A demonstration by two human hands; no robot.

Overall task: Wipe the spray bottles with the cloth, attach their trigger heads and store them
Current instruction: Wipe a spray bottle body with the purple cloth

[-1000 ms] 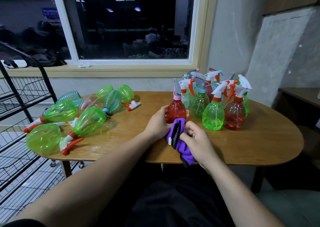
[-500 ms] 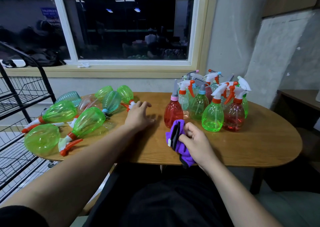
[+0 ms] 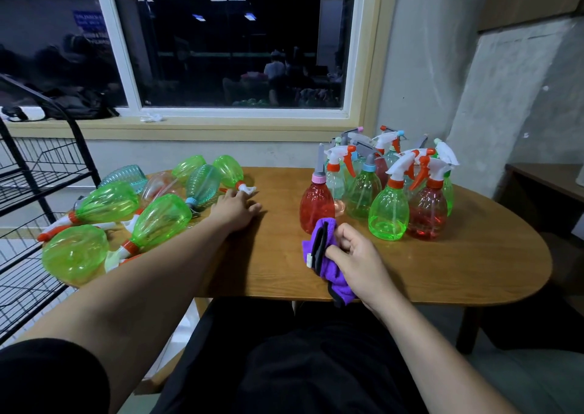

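It seems the fetching step: the left hand [image 3: 235, 209], loose and empty, is at the lying green bottle [image 3: 229, 170], ten o'clock from the cloth [image 3: 324, 243] pinched in the right hand [image 3: 355, 254]; next it must grip the neck.

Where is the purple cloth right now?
In the head view, the purple cloth is bunched in the right hand, right of centre at the near edge of the table, just in front of the red bottle with the pink collar.

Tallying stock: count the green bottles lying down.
5 green bottles, all left: front corner, behind it, middle, two at the back. Others may be hidden.
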